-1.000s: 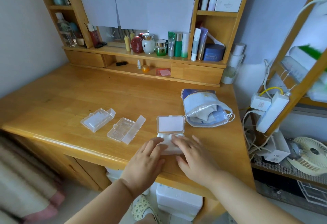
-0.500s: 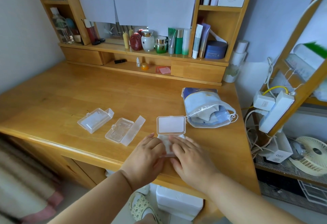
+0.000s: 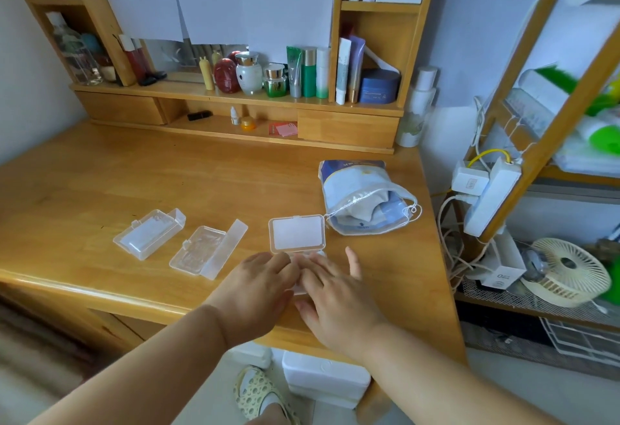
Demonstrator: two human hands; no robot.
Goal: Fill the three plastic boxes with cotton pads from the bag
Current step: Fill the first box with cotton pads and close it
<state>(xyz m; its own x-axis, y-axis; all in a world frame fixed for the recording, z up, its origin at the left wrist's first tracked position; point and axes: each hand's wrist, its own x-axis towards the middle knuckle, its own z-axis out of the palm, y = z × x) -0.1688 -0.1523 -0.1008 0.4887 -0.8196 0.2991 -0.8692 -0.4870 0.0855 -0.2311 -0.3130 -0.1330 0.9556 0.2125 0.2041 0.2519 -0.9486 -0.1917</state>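
Three clear plastic boxes lie open on the wooden desk [image 3: 100,163]. The left box [image 3: 147,233] holds white pads. An empty-looking middle box [image 3: 206,251] lies beside it with its lid flipped right. The right box [image 3: 297,235] has its lid raised; its tray sits under my hands, mostly hidden. My left hand [image 3: 256,285] and my right hand [image 3: 330,293] lie flat over that tray, fingers extended and pressing down on the white pads inside. The blue-and-white drawstring bag [image 3: 362,199] of cotton pads lies open just right of the raised lid.
A shelf unit [image 3: 235,99] with bottles and jars runs along the back of the desk. To the right stand a wooden rack with a power strip [image 3: 489,199], cables and a small fan [image 3: 567,270]. White bins [image 3: 325,381] sit under the desk edge.
Both hands have slid slightly forward over the right box's tray, fingers still flat on it. The boxes and the bag lie where they were.
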